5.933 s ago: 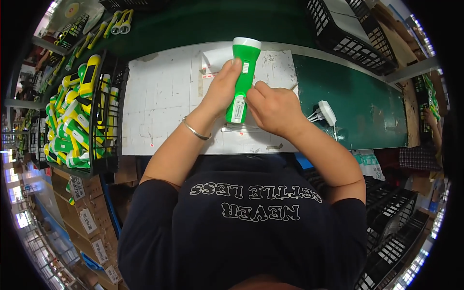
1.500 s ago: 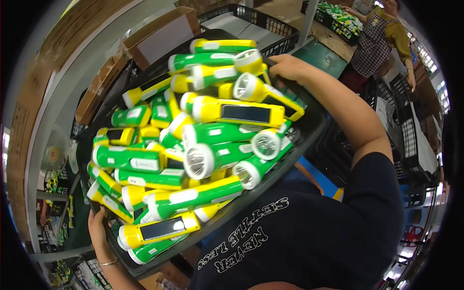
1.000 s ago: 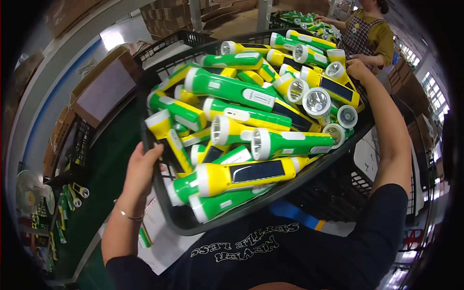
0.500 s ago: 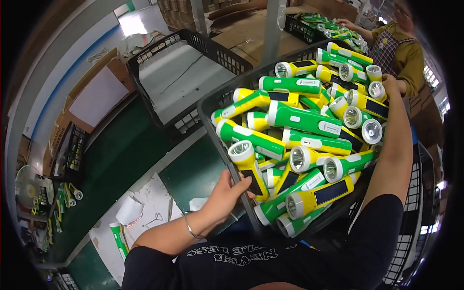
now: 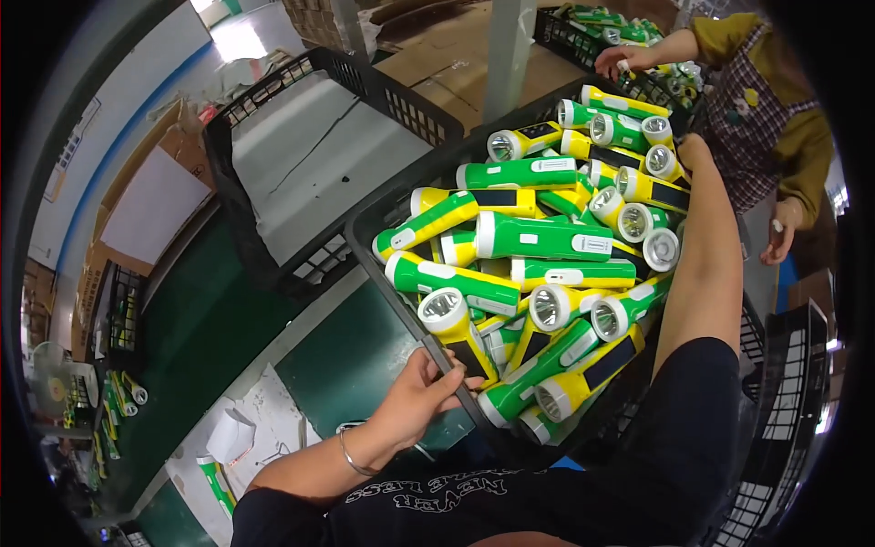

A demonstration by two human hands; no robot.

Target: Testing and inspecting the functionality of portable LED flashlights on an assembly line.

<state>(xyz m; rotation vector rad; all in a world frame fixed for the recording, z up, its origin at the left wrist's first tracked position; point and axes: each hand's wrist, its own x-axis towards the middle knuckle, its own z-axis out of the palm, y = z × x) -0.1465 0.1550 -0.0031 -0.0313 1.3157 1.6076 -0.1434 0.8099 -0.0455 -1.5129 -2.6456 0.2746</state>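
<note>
A black plastic crate point(image 5: 387, 235) heaped with several green and yellow flashlights point(image 5: 538, 235) tilts in front of me. My left hand point(image 5: 427, 394) grips its near rim at the lower left corner. My right hand point(image 5: 693, 150) reaches along the crate's far right side and holds that edge; its fingers are mostly hidden behind the flashlights.
An empty black crate point(image 5: 273, 155) stands beyond, to the left. The green table point(image 5: 228, 337) holds a white sheet point(image 5: 255, 428) and a lone flashlight point(image 5: 214, 479). Another person point(image 5: 761, 118) works at a second crate of flashlights point(image 5: 592, 23) at the upper right. Black baskets point(image 5: 784, 410) stand at right.
I left the single flashlight on the table and lifted the full crate. Over the last second the crate has swung right and lower, uncovering the empty crate and the table.
</note>
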